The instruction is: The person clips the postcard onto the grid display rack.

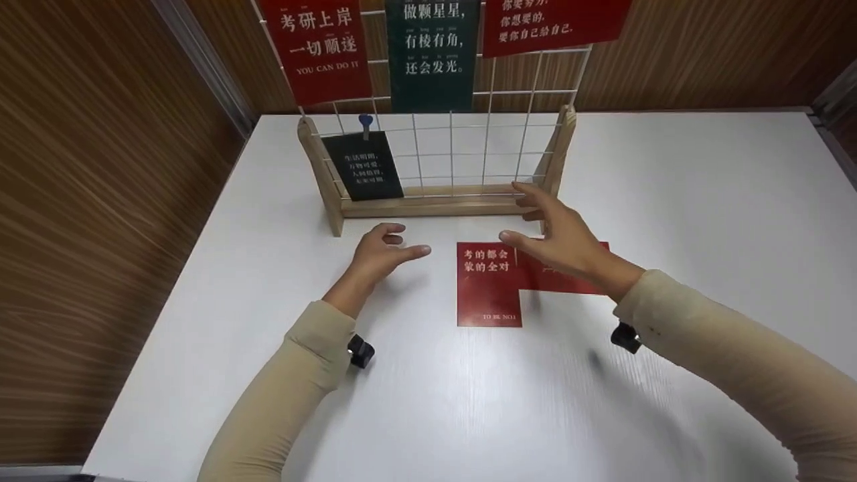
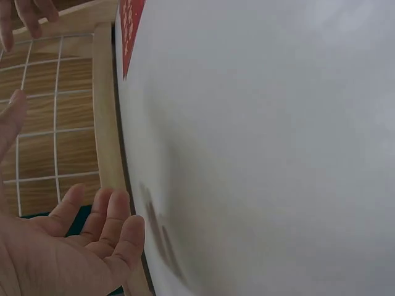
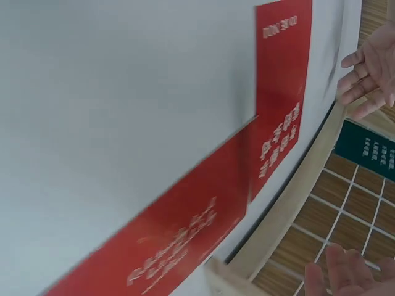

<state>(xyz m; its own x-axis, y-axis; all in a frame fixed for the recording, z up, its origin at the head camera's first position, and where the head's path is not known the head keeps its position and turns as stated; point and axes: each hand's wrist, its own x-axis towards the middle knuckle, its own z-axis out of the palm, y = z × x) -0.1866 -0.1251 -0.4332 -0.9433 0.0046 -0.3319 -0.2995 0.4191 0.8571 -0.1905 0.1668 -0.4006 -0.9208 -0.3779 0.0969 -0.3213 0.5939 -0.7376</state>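
Observation:
My left hand [image 1: 379, 254] hovers over the white table in front of the rack, its fingers loosely bent and nothing in them. Over the rack's right end my right hand [image 1: 559, 234] hangs with thumb and fingers spread apart, also holding nothing. Below it lie two red cards: an upright one [image 1: 489, 294] with white lettering, and a sideways one [image 1: 569, 271] partly hidden by that hand. A wooden-footed white wire grid rack [image 1: 452, 154] stands behind both hands. On its lower left a dark green card [image 1: 368, 167] hangs from a blue heart-topped clip [image 1: 365, 122].
Higher on the grid hang a red card [image 1: 325, 50] at left, a green card [image 1: 434, 60] in the middle and a tilted red card [image 1: 556, 25] at right. Wood-grain panels [image 1: 100, 201] border the white table [image 1: 428, 402] at the left and back.

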